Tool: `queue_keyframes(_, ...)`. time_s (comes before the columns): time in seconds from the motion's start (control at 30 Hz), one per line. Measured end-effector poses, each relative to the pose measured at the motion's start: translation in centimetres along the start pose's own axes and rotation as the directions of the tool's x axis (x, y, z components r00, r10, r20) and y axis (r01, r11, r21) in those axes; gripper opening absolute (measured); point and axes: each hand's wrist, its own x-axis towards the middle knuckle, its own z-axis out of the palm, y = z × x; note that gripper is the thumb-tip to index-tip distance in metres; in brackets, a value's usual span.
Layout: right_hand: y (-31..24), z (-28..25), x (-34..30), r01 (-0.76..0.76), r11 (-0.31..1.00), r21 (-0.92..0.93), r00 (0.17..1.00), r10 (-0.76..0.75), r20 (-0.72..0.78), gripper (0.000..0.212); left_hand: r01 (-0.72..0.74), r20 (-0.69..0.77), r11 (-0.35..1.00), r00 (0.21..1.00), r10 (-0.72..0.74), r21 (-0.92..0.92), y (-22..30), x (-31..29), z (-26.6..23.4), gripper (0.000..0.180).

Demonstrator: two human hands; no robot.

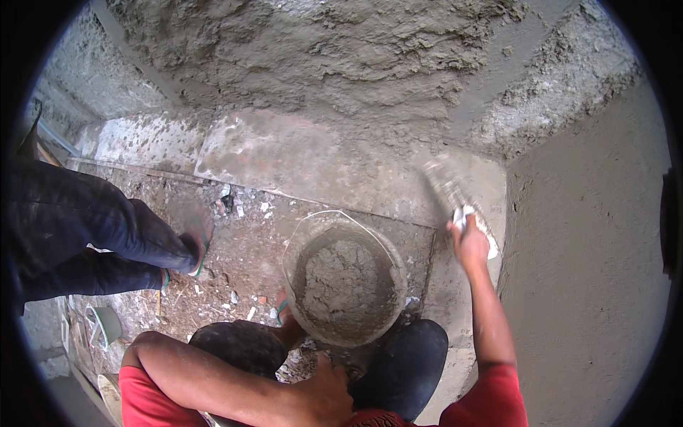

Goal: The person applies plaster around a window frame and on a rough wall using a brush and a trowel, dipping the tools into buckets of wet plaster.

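My right hand (471,245) is closed round the white grip of a plastering trowel (447,186), whose long pale blade is smeared by motion. The trowel is over the mortar-stained slab (370,178) at the foot of the rough wall. My left hand (324,395) lies over my lap between the knees, thumb apart from the fingers, holding nothing I can see; the fingertips are partly hidden. In front of my knees stands a round bucket (403,285) of wet grey mortar (341,274), its thin wire handle leaning toward the far rim.
Ahead rises a wall coated in rough mortar (320,50); a smoother plastered wall (590,270) stands close on my right. At left is another person in dark trousers (78,220) and sandals. Rubble (235,285) litters the ground. A small pail (107,325) lies at lower left.
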Motion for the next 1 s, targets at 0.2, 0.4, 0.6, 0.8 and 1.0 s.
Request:
queue_keyframes(0.2,-0.1,13.9,15.3,-0.183,0.983,-0.007,0.979,0.181,-0.089,0.046,-0.004,0.014,1.0,1.0,0.004,0.016,-0.4,1.6,0.0,0.036)
queue_keyframes(0.4,-9.5,16.3,10.4,0.139,0.985,-0.102,0.99,-0.137,0.024,0.037,0.005,0.018,1.0,1.0,-0.005,-0.026,-1.2,1.0,0.1,0.035)
queue_keyframes(0.6,-6.9,10.6,10.8,-0.058,0.998,-0.029,0.994,0.06,0.09,0.046,0.015,0.015,0.999,1.0,-0.015,-0.041,-1.8,0.6,-0.3,0.035)
queue_keyframes(0.8,-8.9,14.3,12.4,0.178,0.975,-0.131,0.979,-0.161,0.126,0.034,0.036,0.027,0.998,0.999,-0.035,-0.059,-3.0,-0.3,-0.7,0.034)
queue_keyframes(1.0,-2.1,10.8,15.9,0.493,0.842,-0.219,0.861,-0.509,-0.022,0.022,0.073,0.019,0.992,0.997,-0.071,-0.099,-3.5,-3.0,-0.4,0.034)
